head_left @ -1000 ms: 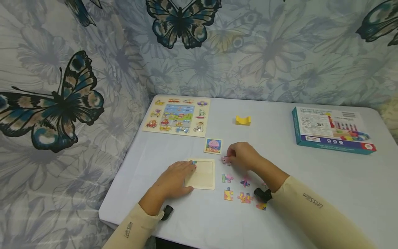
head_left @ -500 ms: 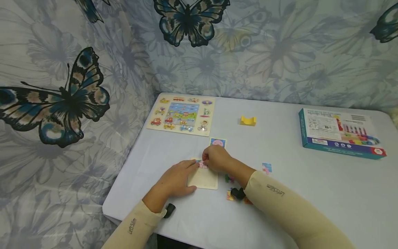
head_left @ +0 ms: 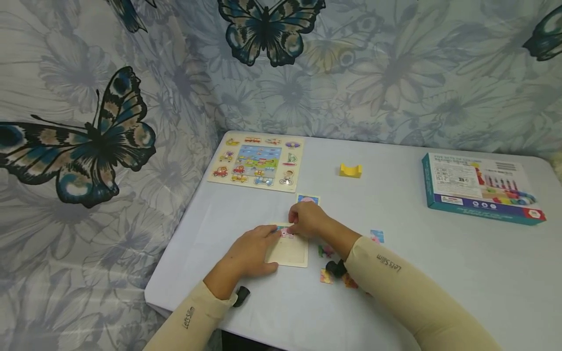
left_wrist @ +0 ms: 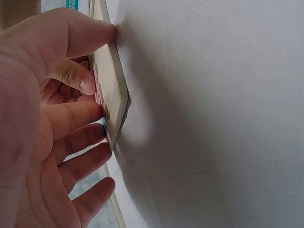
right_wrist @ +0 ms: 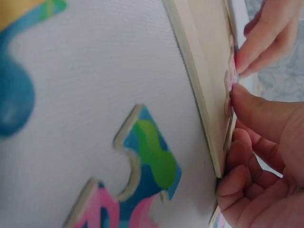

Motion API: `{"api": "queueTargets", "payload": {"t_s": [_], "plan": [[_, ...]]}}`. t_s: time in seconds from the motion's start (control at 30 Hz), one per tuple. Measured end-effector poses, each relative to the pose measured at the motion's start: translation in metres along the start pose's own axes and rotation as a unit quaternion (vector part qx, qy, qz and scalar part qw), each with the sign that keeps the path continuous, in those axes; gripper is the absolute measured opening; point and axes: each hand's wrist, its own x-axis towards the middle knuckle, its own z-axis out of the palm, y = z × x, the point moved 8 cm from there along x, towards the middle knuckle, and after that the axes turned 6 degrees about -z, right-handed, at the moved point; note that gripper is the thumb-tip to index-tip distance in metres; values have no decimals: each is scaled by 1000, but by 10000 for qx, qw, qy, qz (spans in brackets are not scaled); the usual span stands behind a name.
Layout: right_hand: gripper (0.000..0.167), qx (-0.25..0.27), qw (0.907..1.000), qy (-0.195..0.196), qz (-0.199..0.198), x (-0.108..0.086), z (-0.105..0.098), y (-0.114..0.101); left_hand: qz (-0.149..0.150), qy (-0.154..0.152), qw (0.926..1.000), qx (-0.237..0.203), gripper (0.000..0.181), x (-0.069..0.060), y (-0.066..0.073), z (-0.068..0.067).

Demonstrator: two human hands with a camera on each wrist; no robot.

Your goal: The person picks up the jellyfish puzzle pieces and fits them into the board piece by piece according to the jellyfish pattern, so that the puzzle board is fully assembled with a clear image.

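The shallow wooden tray [head_left: 287, 253] lies between both hands, a pink puzzle piece [head_left: 287, 234] at its far side beside a bluish corner piece. My left hand [head_left: 248, 253] rests on the tray's left side, fingers extended; the left wrist view shows its thumb on the tray edge [left_wrist: 113, 80]. With the thumb and curled fingers my right hand [head_left: 309, 222] holds the pink piece against the tray; the right wrist view has its thumb on the piece [right_wrist: 231, 76], the index fingertip hidden. Loose pieces [head_left: 326, 276] lie right of the tray, some under the forearm.
Behind the right hand is a small picture card [head_left: 308, 199], partly covered. A vehicle puzzle board [head_left: 290, 183] lies at the back left, a yellow curved block [head_left: 350, 171] at the back middle, a boxed set [head_left: 480, 187] at the right. Another piece [head_left: 376, 236] lies beyond the right sleeve.
From the loose pieces, my right hand has moved left onto the tray with the pink piece. Over the last half second it has shifted only slightly; the left hand has stayed on the tray.
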Motion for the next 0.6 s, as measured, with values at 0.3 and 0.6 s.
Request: {"api": "queueTargets", "payload": {"t_s": [0.3,0.6], "plan": [[24,-349,9994,36,-1,-7,-2,3,-141,-85,9998,60,81,2,4,1],[33,-757,9961,200,395,-62,-50,56,-243,-171,9995,140,80,0,7,0]]}}
